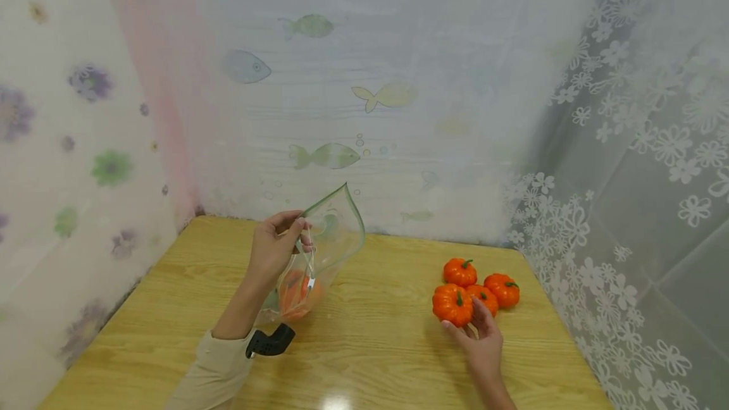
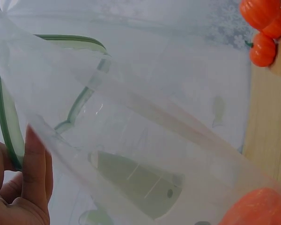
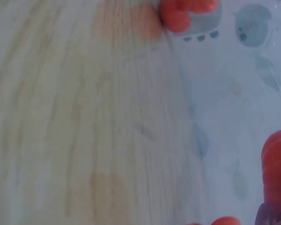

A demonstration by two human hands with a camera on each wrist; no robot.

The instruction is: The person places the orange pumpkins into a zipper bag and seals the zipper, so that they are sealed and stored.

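Note:
My left hand [image 1: 275, 248] grips the green-trimmed rim of a clear drawstring bag [image 1: 336, 239], holding it up over the left half of the table. Orange shows through the bag low down, where a toy pumpkin [image 2: 257, 208] lies inside; how many it contains I cannot tell. On the right, my right hand [image 1: 481, 340] holds an orange toy pumpkin [image 1: 452, 304] with a green stem between thumb and fingers. That pumpkin [image 3: 276, 168] fills the right edge of the right wrist view. Just behind it sit three more pumpkins [image 1: 502, 290], close together.
The wood-grain table [image 1: 376, 347] stands against a pale curtain [image 1: 455, 144] printed with fish. A flower-patterned curtain [image 1: 615, 271] borders its right side, and another flowered sheet [image 1: 85, 207] its left. A black device [image 1: 272, 340] is worn on the left wrist.

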